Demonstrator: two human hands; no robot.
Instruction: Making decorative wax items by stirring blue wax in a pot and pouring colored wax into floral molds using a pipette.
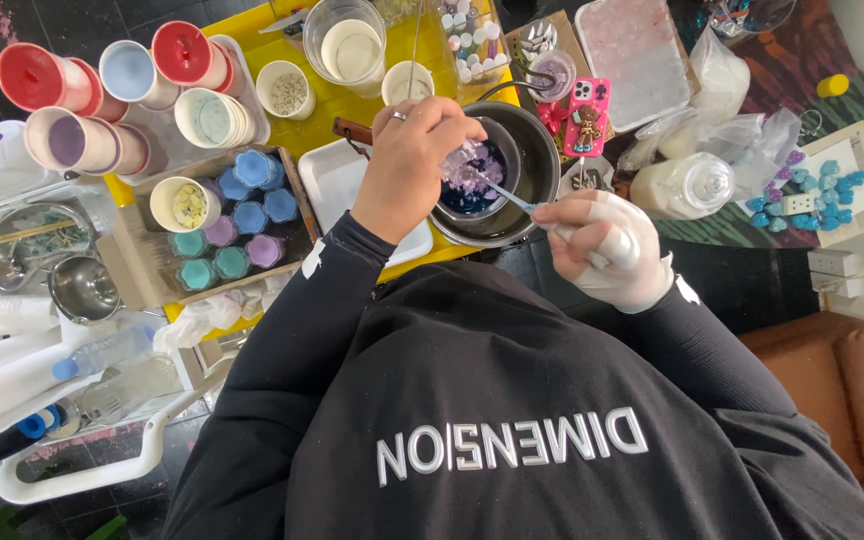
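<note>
Hands: left (407, 160) pinches clear chunks (467, 165); gloved right (607, 250) grips spoon (512, 197).

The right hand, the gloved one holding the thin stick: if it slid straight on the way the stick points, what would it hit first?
Probably the pale purple chunks in the small pot, pinched there by the left hand. The right hand aims its stick up-left into that pot, though depth is hard to judge.
</note>
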